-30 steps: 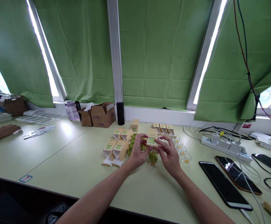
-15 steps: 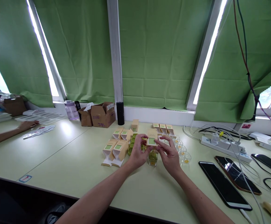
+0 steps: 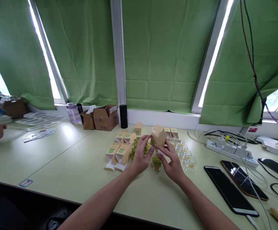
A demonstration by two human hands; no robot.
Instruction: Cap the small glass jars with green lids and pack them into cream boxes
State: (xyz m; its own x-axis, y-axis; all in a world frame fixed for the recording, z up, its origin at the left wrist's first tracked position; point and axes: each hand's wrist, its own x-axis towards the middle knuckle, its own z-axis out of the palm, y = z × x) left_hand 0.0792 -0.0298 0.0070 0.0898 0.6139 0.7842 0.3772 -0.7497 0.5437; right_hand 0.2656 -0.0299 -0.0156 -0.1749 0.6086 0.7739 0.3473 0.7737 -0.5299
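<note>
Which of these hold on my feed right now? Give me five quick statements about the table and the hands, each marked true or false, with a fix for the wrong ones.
1. The left hand and right hand are both at the small box. True.
2. The black cylinder lies on its side. False: it stands upright.
3. The purple bottle stands left of the brown cardboard boxes. True.
4. The phones lie left of the hands. False: they lie to the right, near the power strip.
5. A cup with something green in it stands on the table. True.
</note>
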